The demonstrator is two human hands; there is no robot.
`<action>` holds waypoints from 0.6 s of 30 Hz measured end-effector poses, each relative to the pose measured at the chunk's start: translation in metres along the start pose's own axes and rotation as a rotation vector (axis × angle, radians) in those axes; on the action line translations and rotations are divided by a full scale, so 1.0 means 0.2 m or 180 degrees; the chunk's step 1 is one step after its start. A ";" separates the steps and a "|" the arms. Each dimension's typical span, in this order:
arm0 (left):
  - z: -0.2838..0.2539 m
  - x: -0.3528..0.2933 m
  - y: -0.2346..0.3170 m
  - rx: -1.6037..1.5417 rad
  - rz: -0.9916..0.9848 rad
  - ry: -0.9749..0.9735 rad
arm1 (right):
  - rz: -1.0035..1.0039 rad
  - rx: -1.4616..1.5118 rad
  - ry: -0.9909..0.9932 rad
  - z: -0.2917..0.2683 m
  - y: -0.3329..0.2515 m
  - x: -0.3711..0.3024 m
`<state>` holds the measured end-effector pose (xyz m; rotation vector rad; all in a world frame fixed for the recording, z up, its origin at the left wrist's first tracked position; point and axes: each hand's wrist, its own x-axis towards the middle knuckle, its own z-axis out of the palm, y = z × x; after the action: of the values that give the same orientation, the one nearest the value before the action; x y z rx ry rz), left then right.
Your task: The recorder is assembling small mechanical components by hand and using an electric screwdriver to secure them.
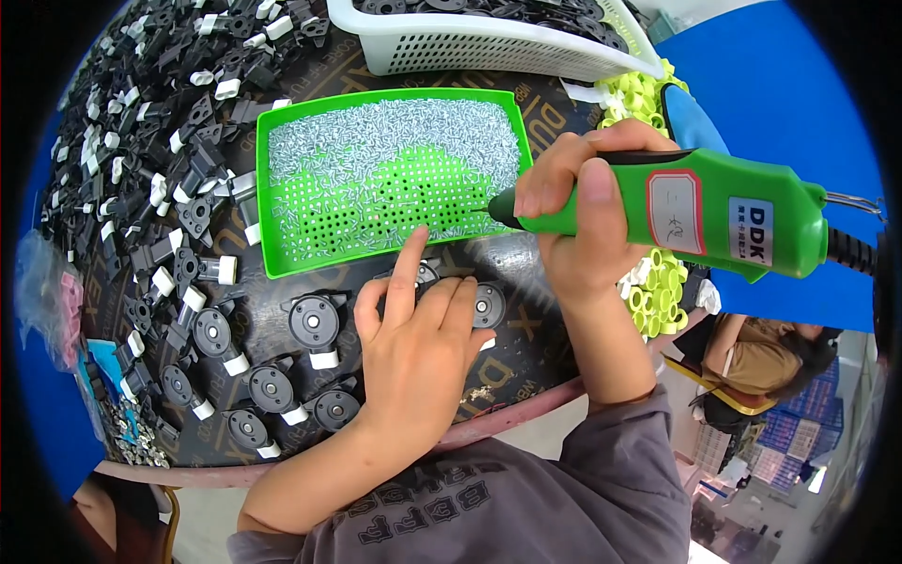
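Black plastic fittings [193, 141] heap along the counter's [540, 362] left edge; round black assemblies [272, 389] lie near its front. Half-curled, the left hand [413, 352] points over a green screw tray's [329, 265] near rim, any grip hidden. The right hand [587, 221] wraps a green electric screwdriver [711, 202], nose over the tray's right end.

1. Ahead of you, a white perforated basket [498, 54] stands on the bench [531, 355].
2. To your right lie yellow-green rings [665, 301].
3. Farther right, you have a person [763, 365] in a brown top.
4. At your far left sits clear plastic wrapping [42, 287].
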<state>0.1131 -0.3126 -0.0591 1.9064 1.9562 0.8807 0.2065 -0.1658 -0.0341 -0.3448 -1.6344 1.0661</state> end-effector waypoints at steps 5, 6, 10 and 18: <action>0.00 0.00 0.00 0.0000 -0.0004 0.0005 | -0.0034 -0.0047 0.0041 -0.02 0.00 -0.01; 0.00 0.00 -0.01 0.0008 -0.0020 0.0012 | -0.0043 -0.0055 0.0011 -0.03 -0.02 0.00; 0.00 0.01 0.01 -0.0045 0.0000 0.0011 | -0.0113 0.0411 -0.0126 -0.03 -0.32 -0.02; 0.00 0.02 -0.01 0.0022 0.0023 0.0150 | 0.0061 0.0498 -0.0826 -0.02 -0.33 -0.16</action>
<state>0.1111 -0.3088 -0.0591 1.9143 1.9830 0.9302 0.2411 -0.2232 -0.0019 -0.1221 -1.7639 1.2866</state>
